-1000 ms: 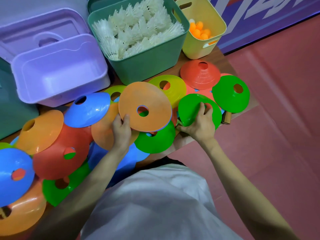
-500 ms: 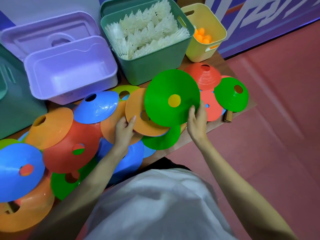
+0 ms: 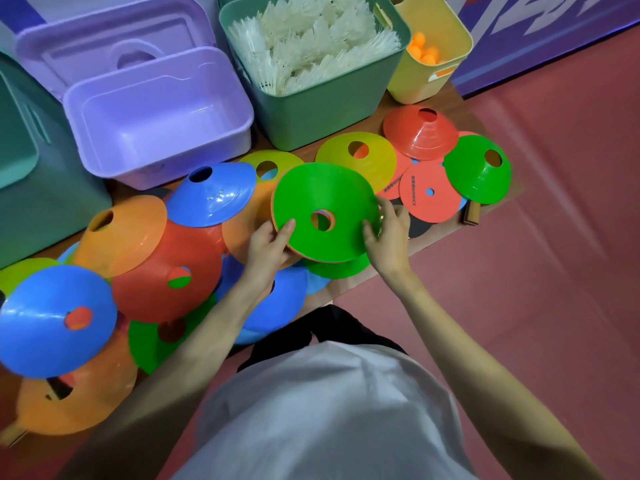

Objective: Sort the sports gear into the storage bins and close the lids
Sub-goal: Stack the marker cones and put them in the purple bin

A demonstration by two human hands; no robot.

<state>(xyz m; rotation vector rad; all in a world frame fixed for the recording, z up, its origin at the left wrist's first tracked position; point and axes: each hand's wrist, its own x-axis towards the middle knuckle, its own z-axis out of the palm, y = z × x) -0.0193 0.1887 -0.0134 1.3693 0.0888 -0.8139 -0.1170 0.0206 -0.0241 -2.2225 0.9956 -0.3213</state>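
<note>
The green cone (image 3: 325, 209) sits on top of a small stack, held up just above the table's front edge. It looks light, thin and bendy, and smooth enough to slip, so the rim is the best place to hold. The left hand (image 3: 266, 244) pinches the left rim with thumb on top. The right hand (image 3: 388, 233) curls round the right rim. Behind, the purple bin (image 3: 156, 150) stands open, with more cones lying all around.
</note>
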